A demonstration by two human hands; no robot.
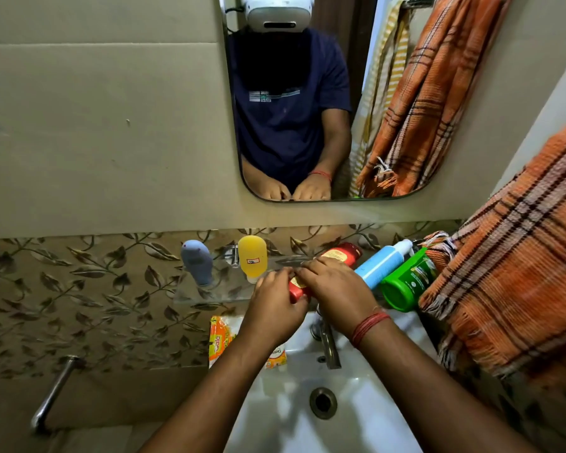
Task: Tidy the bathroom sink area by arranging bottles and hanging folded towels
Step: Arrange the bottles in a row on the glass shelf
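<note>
A red bottle (343,253) lies across the glass shelf (190,294) above the sink. My left hand (273,305) grips its lower end, and my right hand (334,289) covers its middle. To the left on the shelf stand a grey-blue bottle (197,262) and a yellow bottle (252,256), both upright. On the right a blue bottle (384,261) and a green bottle (407,281) lean tilted beside the red one. An orange plaid towel (510,279) hangs at the right, touching the green bottle.
The white sink (294,416) with its drain (323,403) and a metal tap (329,344) lies below my hands. An orange packet (221,338) rests on the sink's left rim. A mirror (307,103) hangs above. A metal pipe (54,392) juts out lower left.
</note>
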